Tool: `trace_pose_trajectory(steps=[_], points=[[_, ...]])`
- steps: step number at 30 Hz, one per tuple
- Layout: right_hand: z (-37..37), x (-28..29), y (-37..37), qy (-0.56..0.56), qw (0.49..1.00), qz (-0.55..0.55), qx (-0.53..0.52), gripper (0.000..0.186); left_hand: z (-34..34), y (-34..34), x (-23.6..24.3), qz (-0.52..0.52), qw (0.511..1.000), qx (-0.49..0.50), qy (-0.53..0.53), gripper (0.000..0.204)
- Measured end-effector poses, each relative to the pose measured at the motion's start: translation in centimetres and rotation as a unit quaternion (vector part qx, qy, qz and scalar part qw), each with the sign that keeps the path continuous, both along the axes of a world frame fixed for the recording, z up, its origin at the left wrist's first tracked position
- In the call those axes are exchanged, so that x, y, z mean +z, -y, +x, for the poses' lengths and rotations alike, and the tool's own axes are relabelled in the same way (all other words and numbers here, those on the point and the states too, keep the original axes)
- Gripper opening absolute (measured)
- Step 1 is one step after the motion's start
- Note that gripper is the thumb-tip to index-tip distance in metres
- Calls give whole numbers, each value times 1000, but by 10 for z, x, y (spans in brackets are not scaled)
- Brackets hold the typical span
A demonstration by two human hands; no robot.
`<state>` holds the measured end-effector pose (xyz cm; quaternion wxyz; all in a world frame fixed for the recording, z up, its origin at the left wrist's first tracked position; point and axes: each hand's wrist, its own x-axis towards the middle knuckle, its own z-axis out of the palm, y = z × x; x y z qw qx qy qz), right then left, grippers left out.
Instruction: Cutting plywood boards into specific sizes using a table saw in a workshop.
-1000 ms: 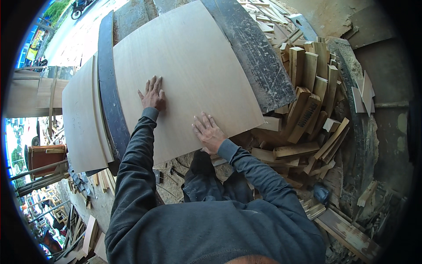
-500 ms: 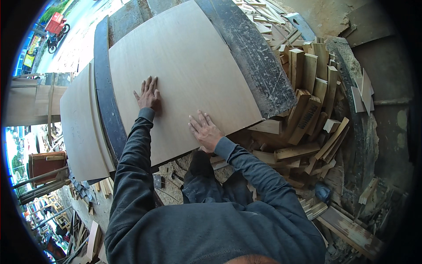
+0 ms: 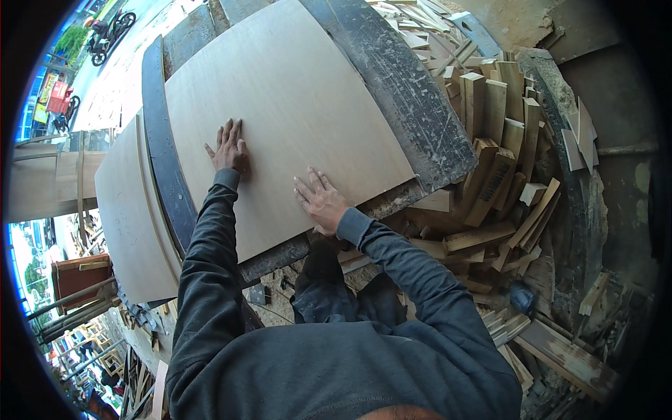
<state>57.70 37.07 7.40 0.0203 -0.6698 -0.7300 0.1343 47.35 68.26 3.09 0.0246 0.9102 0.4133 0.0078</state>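
Note:
A large pale plywood sheet [image 3: 308,91] lies flat on a dark, scuffed worktable [image 3: 420,119]. Toward the sheet's left side, my left hand [image 3: 229,148] rests on it, palm down with the fingers spread. My right hand [image 3: 322,199] lies on the sheet close to its near edge, fingers stretched forward and apart; its thumb side is partly hidden. Neither hand grips anything. A strip of the table's dark top [image 3: 280,257] shows between the sheet's near edge and my body.
Left of the table, beyond a dark rail [image 3: 166,147], stand more pale boards [image 3: 133,210]. Wood offcuts [image 3: 490,175] pile up close along the right side. At the upper left, a road [image 3: 133,52] carries a motorcycle [image 3: 108,35] and a red-boxed vehicle [image 3: 59,98].
The plywood sheet has slid slightly away from me under both hands, baring a strip of table at its near edge. A motorcycle has appeared on the road.

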Motion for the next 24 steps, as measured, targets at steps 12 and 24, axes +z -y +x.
trace_pose_trajectory(steps=[12, 24], points=[[19, -3, -39, 19, 1000, -18, 8, 103, 16, -40, -4, 3, 1000, -3, 1, 64], [34, -6, -74, 35, 999, -7, 4, 105, 33, -75, -5, 16, 1000, -11, 17, 65]])
